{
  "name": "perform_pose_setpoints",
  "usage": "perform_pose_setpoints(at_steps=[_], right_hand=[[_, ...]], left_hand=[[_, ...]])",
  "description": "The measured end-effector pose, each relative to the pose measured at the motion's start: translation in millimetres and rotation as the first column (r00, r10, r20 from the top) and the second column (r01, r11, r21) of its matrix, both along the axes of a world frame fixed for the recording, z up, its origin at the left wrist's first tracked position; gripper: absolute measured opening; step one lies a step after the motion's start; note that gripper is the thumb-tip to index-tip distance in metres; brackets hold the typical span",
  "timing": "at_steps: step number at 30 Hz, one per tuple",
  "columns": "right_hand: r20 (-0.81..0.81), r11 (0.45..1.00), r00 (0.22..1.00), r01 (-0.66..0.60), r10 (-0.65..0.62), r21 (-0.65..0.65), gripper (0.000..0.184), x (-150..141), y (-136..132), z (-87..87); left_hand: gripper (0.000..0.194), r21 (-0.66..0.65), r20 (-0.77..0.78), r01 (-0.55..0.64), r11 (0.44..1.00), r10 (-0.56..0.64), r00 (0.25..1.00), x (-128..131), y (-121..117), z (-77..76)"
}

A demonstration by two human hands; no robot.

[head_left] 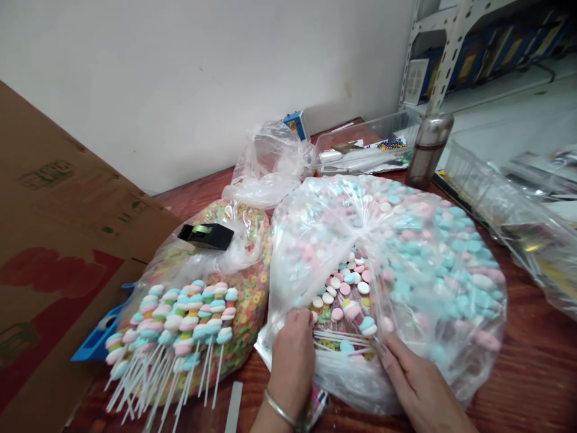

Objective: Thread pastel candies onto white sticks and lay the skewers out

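Note:
A large clear plastic bag (pixel 433 288) full of pink, blue and white marshmallow-like candies lies in front of me, partly open. In its opening are loose candies (pixel 345 288) and several white sticks (pixel 342 338). My left hand (pixel 292 352), with a bangle at the wrist, is curled closed at the left edge of the opening; its grip is hidden. Across from it, my right hand (pixel 408 367) pinches thumb and finger together at the right ends of the sticks, and what it grips is unclear. Skewered candies (pixel 187 316) lie to the left on a bag of ring-shaped candies (pixel 252 288).
A black tape dispenser (pixel 207 236) rests on the left bag. Cardboard (pixel 67 240) rises at far left beside a blue object (pixel 97 334). Behind stand a crumpled bag (pixel 270 162), a clear tray (pixel 360 144) and a bottle (pixel 429 150). Another clear container (pixel 496 198) is at right.

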State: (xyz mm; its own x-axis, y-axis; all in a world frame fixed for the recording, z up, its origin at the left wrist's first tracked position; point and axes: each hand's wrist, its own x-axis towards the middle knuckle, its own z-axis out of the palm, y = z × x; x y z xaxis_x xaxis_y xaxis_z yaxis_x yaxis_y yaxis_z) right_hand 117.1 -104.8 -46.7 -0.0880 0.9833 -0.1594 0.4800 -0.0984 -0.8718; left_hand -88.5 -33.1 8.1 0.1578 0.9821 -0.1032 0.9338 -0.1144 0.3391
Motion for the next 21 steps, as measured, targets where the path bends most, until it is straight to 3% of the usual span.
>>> perform_pose_setpoints(at_steps=[5, 11, 15, 21], right_hand=[[0.031, 1.0, 1.0, 0.005, -0.006, 0.006, 0.027, 0, -3, 2.5], [0.008, 0.999, 1.0, -0.003, 0.003, 0.036, 0.027, -1, -3, 5.3], [0.004, 1.0, 1.0, -0.011, 0.011, 0.003, 0.027, -2, -4, 6.2], [-0.026, 1.0, 1.0, -0.002, 0.001, -0.023, 0.029, -2, -1, 7.1]], left_hand=[[0.016, -0.067, -0.004, 0.076, 0.995, -0.076, 0.997, -1, 0, 9.4], [0.02, -0.196, -0.06, 0.132, 0.972, -0.146, 0.987, 0, -5, 18.2], [0.019, -0.214, -0.11, 0.16, 0.964, -0.187, 0.976, 5, -4, 16.6], [0.026, -0.173, -0.149, 0.124, 0.977, -0.15, 0.977, 8, -4, 9.9]])
